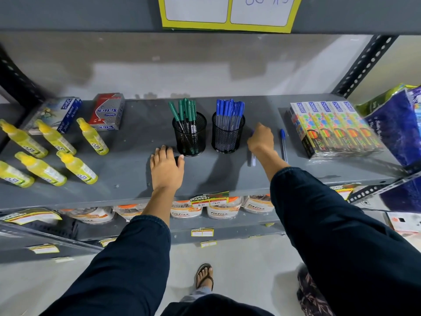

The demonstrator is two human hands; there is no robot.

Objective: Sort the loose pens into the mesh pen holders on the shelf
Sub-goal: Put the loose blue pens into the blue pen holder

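Two black mesh holders stand mid-shelf. The left holder (189, 137) has several green pens (188, 110) in it, and the right holder (227, 135) has several blue pens (229, 110). My right hand (260, 139) is just right of the blue holder, fingers curled around a blue pen (253, 158) whose clear barrel sticks out under my wrist. Another blue-capped pen (283, 144) lies loose on the shelf further right. My left hand (166, 166) rests flat on the shelf, holding nothing, its thumb close to the green holder's base.
Yellow glue bottles (52, 153) lie at the left, with two boxes (107, 111) behind them. A row of colourful boxed packs (335, 126) sits at the right, beside a blue bag (396, 124). The grey shelf (136, 179) has jars on the tier below.
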